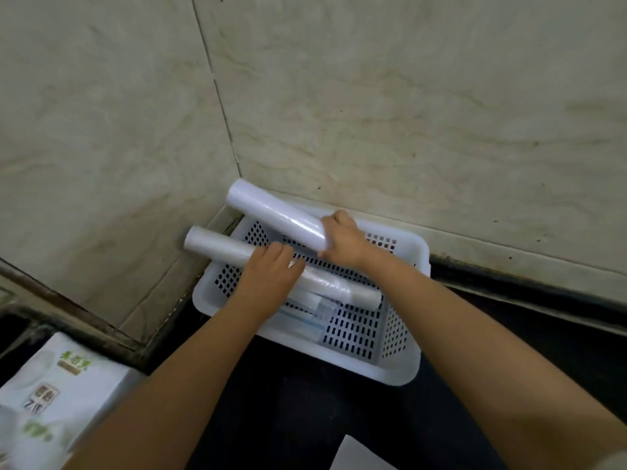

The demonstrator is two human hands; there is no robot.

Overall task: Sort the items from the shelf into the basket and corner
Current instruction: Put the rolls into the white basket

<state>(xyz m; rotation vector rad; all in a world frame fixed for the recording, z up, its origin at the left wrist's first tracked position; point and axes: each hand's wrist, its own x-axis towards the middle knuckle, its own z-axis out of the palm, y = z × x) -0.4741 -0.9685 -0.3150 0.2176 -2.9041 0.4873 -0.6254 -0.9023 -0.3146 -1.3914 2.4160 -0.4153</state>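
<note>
A white perforated basket (400, 364) sits on the dark counter, pushed into the wall corner. My right hand (344, 240) grips the near end of a thick white film roll (271, 210), held tilted above the basket's far rim. My left hand (271, 276) rests curled over a longer, thinner white roll (217, 244) that lies slanted across the basket, its far end sticking out over the left rim toward the wall. Under that roll, flat wrapped packets (305, 320) lie on the basket floor, partly hidden.
Beige marble-look walls (407, 96) meet in a corner just behind the basket. A white and green printed package (57, 385) lies at the lower left. A white sheet corner (356, 456) shows at the bottom edge on the dark counter (305, 401).
</note>
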